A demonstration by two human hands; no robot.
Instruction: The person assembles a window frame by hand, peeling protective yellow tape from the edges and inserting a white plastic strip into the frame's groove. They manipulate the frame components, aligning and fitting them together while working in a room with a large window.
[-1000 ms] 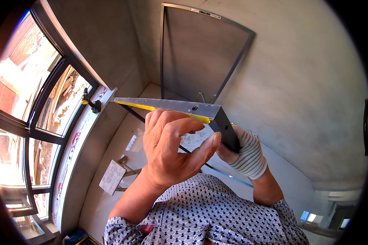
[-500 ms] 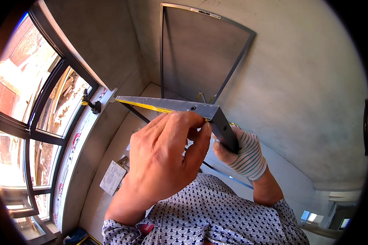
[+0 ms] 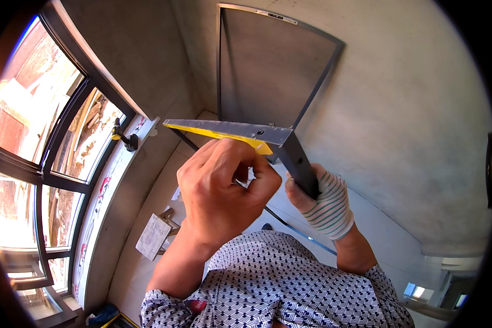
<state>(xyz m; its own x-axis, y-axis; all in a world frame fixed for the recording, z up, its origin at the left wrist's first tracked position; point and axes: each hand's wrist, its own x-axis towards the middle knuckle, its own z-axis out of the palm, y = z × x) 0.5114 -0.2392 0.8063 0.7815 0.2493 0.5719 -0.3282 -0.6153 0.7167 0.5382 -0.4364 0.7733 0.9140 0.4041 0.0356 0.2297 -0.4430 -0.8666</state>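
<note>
A dark grey metal frame (image 3: 229,129) is held up at chest height, its corner turned toward me. My right hand (image 3: 327,202), in a white glove with green stripes, is closed round the short side below that corner. Along the frame's long edge runs a strip of yellow film (image 3: 240,139), loose and wider near the corner. My bare left hand (image 3: 224,188) is closed in a pinch just under this loose end. Its fingertips hide most of what they grip, which appears to be the film. Screw holes show in the frame.
A mesh screen (image 3: 276,71) in a grey frame leans against the far wall. On the left, a black and yellow power drill (image 3: 124,136) stands on the windowsill (image 3: 106,186) beside dark-framed windows. A small stool (image 3: 156,236) is on the floor at left.
My left hand has drawn down and slightly away from the corner. The yellow film's end now stands off the frame, showing more yellow. My right hand keeps its hold.
</note>
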